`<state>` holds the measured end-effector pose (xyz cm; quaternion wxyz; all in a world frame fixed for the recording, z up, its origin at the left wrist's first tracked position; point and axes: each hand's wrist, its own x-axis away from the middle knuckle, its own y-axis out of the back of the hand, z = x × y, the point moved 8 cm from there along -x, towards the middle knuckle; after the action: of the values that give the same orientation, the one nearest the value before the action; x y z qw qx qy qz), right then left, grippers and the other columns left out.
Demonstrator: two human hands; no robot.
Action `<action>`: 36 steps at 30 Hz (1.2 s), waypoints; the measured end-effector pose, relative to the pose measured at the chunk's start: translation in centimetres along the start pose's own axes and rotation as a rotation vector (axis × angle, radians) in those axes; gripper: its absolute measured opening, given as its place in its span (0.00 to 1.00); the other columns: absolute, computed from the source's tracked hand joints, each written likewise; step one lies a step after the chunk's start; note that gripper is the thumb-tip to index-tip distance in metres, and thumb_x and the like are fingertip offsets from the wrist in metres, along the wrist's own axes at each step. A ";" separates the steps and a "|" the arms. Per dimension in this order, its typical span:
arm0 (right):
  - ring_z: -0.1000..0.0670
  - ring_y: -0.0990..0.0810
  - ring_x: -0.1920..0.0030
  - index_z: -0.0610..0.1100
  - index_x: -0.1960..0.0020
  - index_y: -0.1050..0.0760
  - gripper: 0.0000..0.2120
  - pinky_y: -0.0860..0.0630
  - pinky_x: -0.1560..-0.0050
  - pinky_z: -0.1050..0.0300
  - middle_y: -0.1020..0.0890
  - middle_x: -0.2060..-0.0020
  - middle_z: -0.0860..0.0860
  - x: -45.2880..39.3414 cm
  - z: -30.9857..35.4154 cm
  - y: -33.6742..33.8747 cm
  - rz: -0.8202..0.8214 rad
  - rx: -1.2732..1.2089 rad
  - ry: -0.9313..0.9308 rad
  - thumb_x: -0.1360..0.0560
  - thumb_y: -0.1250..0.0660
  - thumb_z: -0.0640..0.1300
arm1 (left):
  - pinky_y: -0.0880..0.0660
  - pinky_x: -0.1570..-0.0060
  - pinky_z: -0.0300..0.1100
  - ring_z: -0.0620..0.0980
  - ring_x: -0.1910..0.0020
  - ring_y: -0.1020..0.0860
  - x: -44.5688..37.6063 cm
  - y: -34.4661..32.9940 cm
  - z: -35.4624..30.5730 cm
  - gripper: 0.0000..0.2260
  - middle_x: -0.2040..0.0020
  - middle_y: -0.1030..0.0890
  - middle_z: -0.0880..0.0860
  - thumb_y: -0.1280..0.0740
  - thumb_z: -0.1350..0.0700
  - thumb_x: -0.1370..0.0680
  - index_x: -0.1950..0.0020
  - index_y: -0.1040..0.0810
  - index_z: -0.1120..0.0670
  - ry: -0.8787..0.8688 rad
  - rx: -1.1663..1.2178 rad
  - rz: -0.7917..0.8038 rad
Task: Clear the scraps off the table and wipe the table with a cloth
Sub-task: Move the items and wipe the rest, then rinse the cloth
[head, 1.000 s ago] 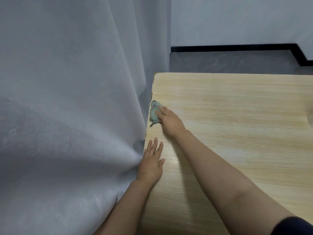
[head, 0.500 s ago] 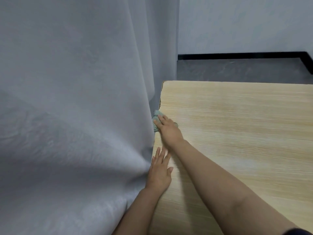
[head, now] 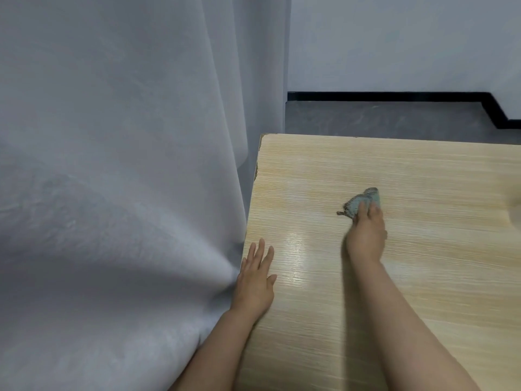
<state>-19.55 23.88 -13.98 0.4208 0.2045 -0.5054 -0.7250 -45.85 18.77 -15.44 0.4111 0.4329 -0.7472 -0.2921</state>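
Cloth [head: 363, 205] bunched mid-table [head: 423, 277], pressed under right hand [head: 366, 235], fingers straight on top. Left hand [head: 255, 280] flat, fingers spread, at table's left edge beside grey curtain [head: 112, 193].

On the pale wood-grain table [head: 423, 277], the right hand [head: 366, 235] presses a crumpled, seemingly blue-green cloth [head: 363, 204]; the left hand [head: 255, 280] lies flat at the table's left edge.

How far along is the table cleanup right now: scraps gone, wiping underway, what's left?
Done: no scraps show on the visible wooden table. In hand: the right hand presses the small blue-green cloth onto the tabletop mid-wipe, while the left hand rests flat at the table's left edge beside the curtain. Left: I cannot tell which areas are already wiped; the table's right side runs out of view.
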 end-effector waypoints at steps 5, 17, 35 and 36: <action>0.44 0.46 0.25 0.44 0.25 0.41 0.22 0.48 0.27 0.52 0.42 0.25 0.44 4.8 8.9 -5.5 0.213 -0.001 0.414 0.18 0.47 0.44 | 0.66 0.31 0.38 0.43 0.26 0.65 -0.1 -0.1 0.0 0.27 0.26 0.64 0.43 0.45 0.55 0.18 0.23 0.54 0.49 -0.007 -0.022 -0.010; 0.44 0.46 0.25 0.41 0.26 0.40 0.22 0.47 0.25 0.50 0.42 0.25 0.43 1.9 -4.2 1.1 0.047 0.004 0.115 0.19 0.46 0.39 | 0.65 0.29 0.40 0.45 0.25 0.64 -0.1 -0.2 0.0 0.26 0.23 0.62 0.46 0.46 0.55 0.18 0.23 0.55 0.49 0.002 -0.023 -0.007; 0.46 0.45 0.25 0.45 0.26 0.39 0.23 0.47 0.25 0.52 0.40 0.25 0.47 5.4 -4.2 0.7 0.131 0.010 0.286 0.20 0.43 0.38 | 0.59 0.26 0.43 0.48 0.24 0.61 0.4 0.3 -0.4 0.25 0.22 0.60 0.49 0.48 0.53 0.17 0.22 0.54 0.51 0.006 -0.141 0.020; 0.45 0.46 0.25 0.44 0.26 0.39 0.22 0.48 0.25 0.52 0.41 0.25 0.46 5.2 -5.3 1.5 0.108 0.014 0.239 0.20 0.44 0.39 | 0.59 0.26 0.43 0.48 0.24 0.61 0.6 0.4 -0.5 0.25 0.22 0.60 0.49 0.48 0.52 0.17 0.22 0.54 0.51 0.011 -0.152 0.020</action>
<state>-18.01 16.40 -14.08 0.5152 0.2646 -0.4669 -0.6683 -45.78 18.33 -14.71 0.4496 0.3947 -0.7248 -0.3416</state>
